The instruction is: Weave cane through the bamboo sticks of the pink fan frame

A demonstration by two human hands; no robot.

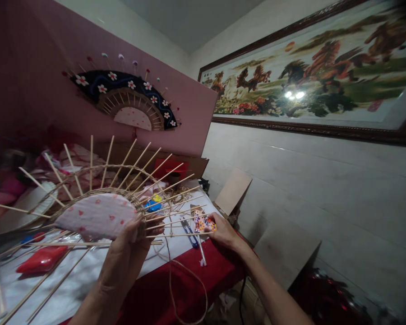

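Left hand (126, 248) grips the fan (98, 214); right hand (225, 232), at 3 o'clock, bends fingers, hold unclear. Inner weave (135, 199) seems done, outer is left.

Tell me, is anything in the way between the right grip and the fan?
Nothing visible is: the lowest sticks of the fan reach across to the right grip. The snips lie behind those sticks, out of the way. Whether the grip pinches a stick's tip is hard to tell.
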